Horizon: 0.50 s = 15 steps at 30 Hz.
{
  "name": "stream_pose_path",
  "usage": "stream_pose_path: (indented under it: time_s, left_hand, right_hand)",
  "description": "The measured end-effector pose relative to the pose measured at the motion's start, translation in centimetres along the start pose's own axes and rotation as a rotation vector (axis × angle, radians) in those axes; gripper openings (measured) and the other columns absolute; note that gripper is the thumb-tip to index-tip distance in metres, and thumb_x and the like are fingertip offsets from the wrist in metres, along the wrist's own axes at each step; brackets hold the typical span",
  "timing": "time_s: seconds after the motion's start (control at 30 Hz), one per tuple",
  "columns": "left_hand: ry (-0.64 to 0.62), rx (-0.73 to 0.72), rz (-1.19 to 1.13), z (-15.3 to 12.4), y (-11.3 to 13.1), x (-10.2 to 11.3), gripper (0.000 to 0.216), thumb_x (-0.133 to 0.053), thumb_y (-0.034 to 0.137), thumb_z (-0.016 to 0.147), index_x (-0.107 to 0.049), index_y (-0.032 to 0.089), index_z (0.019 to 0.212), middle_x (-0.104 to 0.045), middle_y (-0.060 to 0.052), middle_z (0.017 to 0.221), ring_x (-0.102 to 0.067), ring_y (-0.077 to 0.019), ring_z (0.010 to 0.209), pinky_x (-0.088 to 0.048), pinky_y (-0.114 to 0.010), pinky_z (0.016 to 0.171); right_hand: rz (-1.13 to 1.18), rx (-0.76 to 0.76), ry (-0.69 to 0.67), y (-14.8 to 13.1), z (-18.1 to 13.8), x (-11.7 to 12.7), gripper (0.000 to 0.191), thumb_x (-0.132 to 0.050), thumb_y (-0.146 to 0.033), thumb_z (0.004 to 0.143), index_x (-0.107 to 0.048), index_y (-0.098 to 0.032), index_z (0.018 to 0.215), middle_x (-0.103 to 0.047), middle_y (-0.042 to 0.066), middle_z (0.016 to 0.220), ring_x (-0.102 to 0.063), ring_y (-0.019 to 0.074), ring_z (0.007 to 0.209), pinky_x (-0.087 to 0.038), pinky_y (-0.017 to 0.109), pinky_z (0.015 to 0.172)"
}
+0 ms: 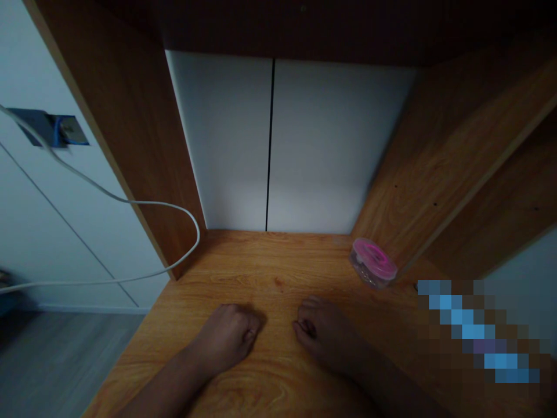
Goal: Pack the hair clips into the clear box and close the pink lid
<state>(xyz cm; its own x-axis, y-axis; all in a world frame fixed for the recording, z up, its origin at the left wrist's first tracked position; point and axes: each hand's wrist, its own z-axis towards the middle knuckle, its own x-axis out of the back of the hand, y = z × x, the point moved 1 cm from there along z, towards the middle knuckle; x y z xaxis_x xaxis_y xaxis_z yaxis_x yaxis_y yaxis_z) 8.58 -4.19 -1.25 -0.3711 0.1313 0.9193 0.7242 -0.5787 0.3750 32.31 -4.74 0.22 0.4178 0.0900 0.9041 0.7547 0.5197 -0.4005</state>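
My left hand (230,335) rests on the wooden desktop (278,267), curled into a fist. Facing it across a narrow gap, my right hand (327,334) is closed too, its fingers bent round a small dark hollow. I see nothing held in either fist. Beyond my right hand, at the foot of the right side panel, stands a round clear plastic container (373,264) with a pink lid. Neither hand touches it.
A white cable (163,203) loops in front of the left wooden panel (117,116). An opened wall socket (72,129) shows blue wires. White panels (313,145) back the desk, under a dark shelf (300,29). Pixel blocks hide something at the right.
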Motion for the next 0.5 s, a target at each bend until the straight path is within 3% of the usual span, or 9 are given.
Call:
stream_pose_path:
  time_s: [0.5]
  left_hand:
    - [-0.008,0.000,0.013,0.03,0.39,0.58,0.020,-0.048,0.005,0.069,-0.040,0.018,0.057,-0.045,0.003,0.055,-0.038,-0.0121,0.052,-0.021,-0.028,0.053]
  right_hand:
    - [0.038,-0.007,0.052,0.01,-0.07,0.07,0.025,-0.054,-0.015,0.084,-0.043,-0.020,0.062,-0.054,-0.001,0.068,-0.050,0.0140,0.067,-0.035,0.027,0.063]
